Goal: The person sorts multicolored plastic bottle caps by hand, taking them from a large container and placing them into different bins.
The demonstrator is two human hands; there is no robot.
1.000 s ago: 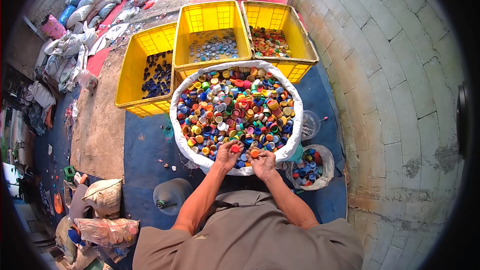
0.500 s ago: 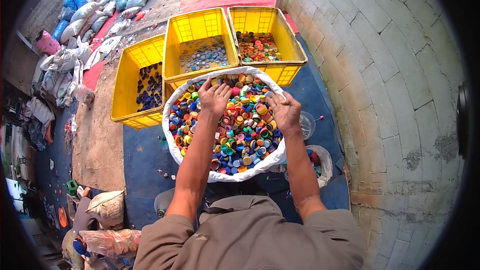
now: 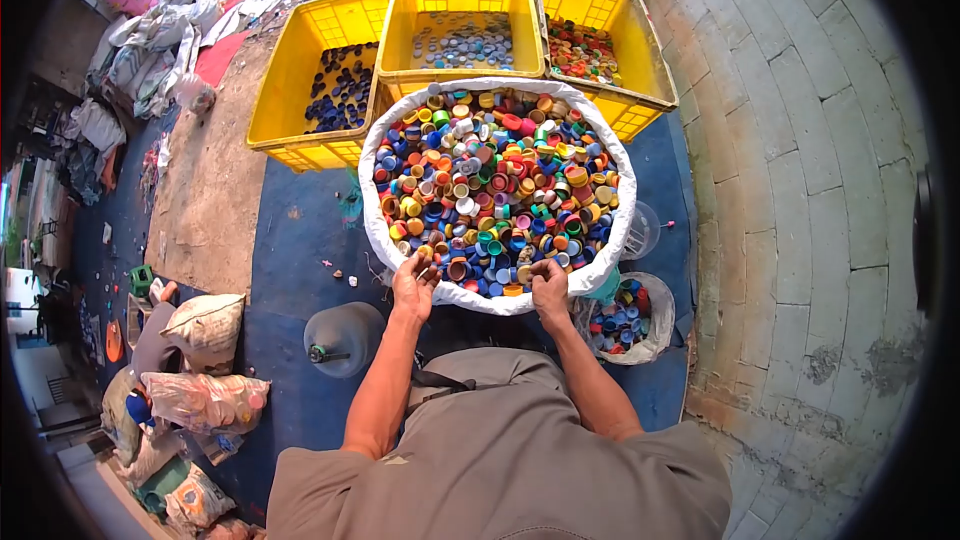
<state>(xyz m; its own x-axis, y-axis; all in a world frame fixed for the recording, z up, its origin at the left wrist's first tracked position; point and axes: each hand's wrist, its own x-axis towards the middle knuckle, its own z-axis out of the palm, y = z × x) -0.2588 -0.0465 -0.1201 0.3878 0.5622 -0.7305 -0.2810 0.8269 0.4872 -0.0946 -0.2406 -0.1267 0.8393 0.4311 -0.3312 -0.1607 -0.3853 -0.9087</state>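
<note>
A round white sack (image 3: pixel 626 190) with a rolled rim is full of mixed coloured bottle caps (image 3: pixel 500 175). My left hand (image 3: pixel 415 287) is at the near left edge of the sack, palm up with its fingers apart and nothing seen in it. At the near right edge, my right hand (image 3: pixel 549 290) has its fingers curled together beside the caps; what they hold, if anything, is too small to make out.
Beyond the sack stand three yellow crates: dark caps in the left one (image 3: pixel 262 105), pale caps in the middle (image 3: pixel 395 15), red and orange caps in the right (image 3: pixel 650 70). A smaller cap bag (image 3: pixel 662 325), a clear jug (image 3: pixel 345 338) and a block wall (image 3: pixel 790 190) are nearby.
Both hands have drawn back from over the far part of the caps to the sack's near edge. My right hand's fingers have curled in. The view has shifted, bringing the clear jug into sight.
</note>
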